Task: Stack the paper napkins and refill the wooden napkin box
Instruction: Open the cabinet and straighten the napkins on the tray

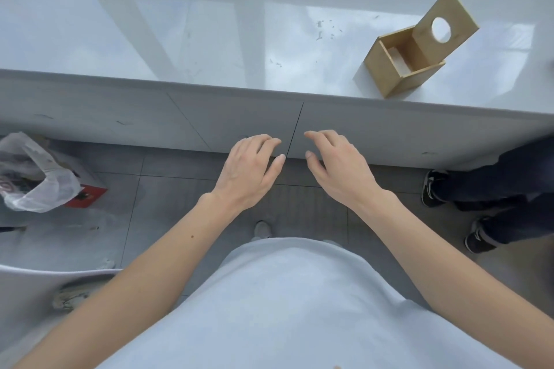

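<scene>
Both hands hover empty, fingers loosely spread, left hand (250,169) beside right hand (337,165), below the bench (180,39) edge; the wooden napkin box (403,69) stands lid-open on the bench, beyond and right of them.

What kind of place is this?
Probably a kitchen or service counter area, though that is a guess. A glossy white countertop runs over grey cabinet fronts, above a grey tiled floor. An open light wooden napkin box sits on it, and a white plastic rubbish bag stands below.
</scene>
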